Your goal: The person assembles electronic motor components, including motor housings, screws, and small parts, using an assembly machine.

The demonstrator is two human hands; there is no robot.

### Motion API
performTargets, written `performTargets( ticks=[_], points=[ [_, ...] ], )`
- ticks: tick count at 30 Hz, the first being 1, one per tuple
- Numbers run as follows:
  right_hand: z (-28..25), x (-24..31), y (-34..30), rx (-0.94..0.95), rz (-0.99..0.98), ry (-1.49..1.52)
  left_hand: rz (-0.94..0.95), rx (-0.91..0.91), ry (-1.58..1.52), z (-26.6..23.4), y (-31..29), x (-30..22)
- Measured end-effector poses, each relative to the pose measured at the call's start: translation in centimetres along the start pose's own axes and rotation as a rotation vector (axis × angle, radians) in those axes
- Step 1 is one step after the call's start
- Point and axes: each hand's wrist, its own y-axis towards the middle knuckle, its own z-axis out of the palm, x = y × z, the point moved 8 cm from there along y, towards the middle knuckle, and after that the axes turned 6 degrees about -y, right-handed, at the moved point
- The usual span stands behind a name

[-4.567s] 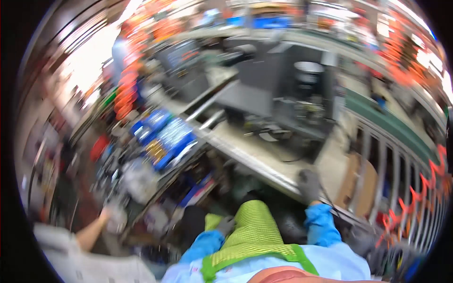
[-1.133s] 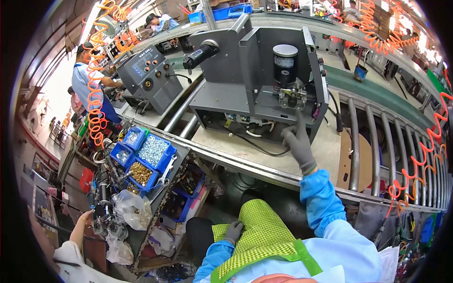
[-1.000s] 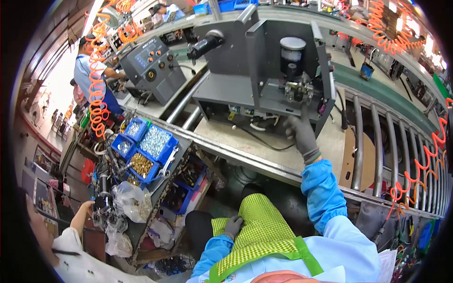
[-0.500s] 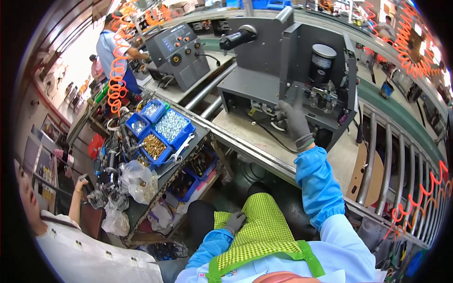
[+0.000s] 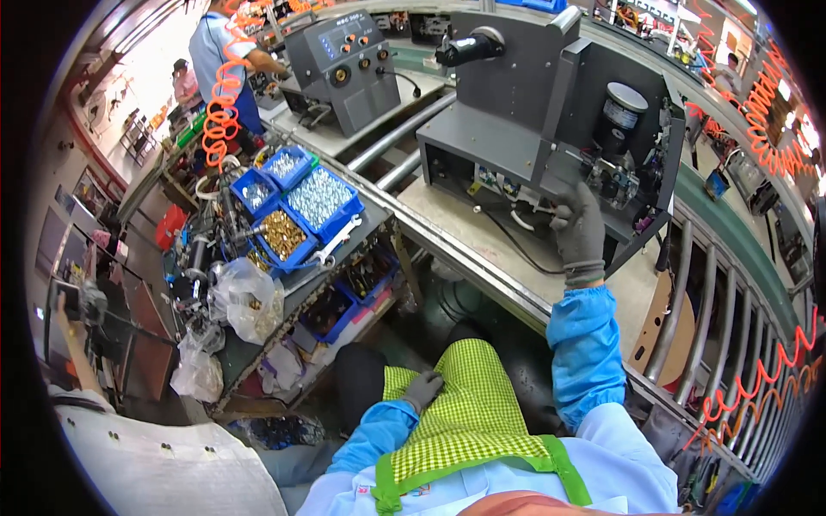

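My right hand (image 5: 582, 230), in a dark grey glove, is at the open front of a grey metal machine housing (image 5: 495, 142). Its fingers are curled at the lower compartment, beside a white tube (image 5: 521, 220) and a black cable (image 5: 516, 245); what they grip, if anything, is too small to make out. Above that hand is a wire feeder mechanism (image 5: 613, 182) with a black cylindrical motor (image 5: 619, 119). My left hand (image 5: 422, 391), also gloved, rests loosely on the green checked apron (image 5: 469, 387) over my lap, holding nothing.
Left of me, a bench carries blue bins of screws (image 5: 323, 202) and brass fittings (image 5: 284, 235), an open-end wrench (image 5: 335, 241) and plastic bags (image 5: 249, 297). A grey control unit (image 5: 344, 73) stands behind. Rollers (image 5: 680, 292) run at right. A co-worker's sleeve (image 5: 163, 456) is close at lower left.
The view has shifted, so the machine appears farther right and higher. My right hand stays at the compartment, its fingers more curled. The left hand is still; the neighbouring co-worker's arm has moved left.
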Motion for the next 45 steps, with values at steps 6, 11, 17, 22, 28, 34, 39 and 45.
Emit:
performTargets(
  ticks=[6,11,17,22,28,34,39,45],
  points=[
    [0.1,-5.7,-8.3,0.191,-0.118,-0.736,0.086,-0.069,0.105,0.0,0.4,3.4],
    [-6.9,-5.7,-11.2,0.153,-0.540,-1.474,0.002,-0.044,-0.083,0.6,-0.7,1.3],
    [-10.0,-7.0,-10.0,0.109,-0.522,-1.674,-0.061,-0.122,0.018,0.9,0.6,2.6],
    [-8.9,-6.7,-10.2,0.107,-0.675,-1.691,-0.067,-0.119,-0.006,0.4,0.4,2.2],
    [-9.1,-6.8,-10.1,0.114,-0.725,-1.668,-0.095,-0.106,-0.006,0.4,0.3,2.7],
    [-8.7,-6.5,-10.4,0.101,-0.645,-1.705,-0.083,-0.102,0.023,0.6,1.0,3.4],
    [-9.2,-6.6,-10.3,0.096,-0.723,-1.680,-0.099,-0.097,0.072,0.3,-0.1,1.7],
    [-9.2,-6.7,-10.2,0.099,-0.703,-1.694,-0.072,-0.128,0.055,0.4,0.3,2.2]
  ],
)
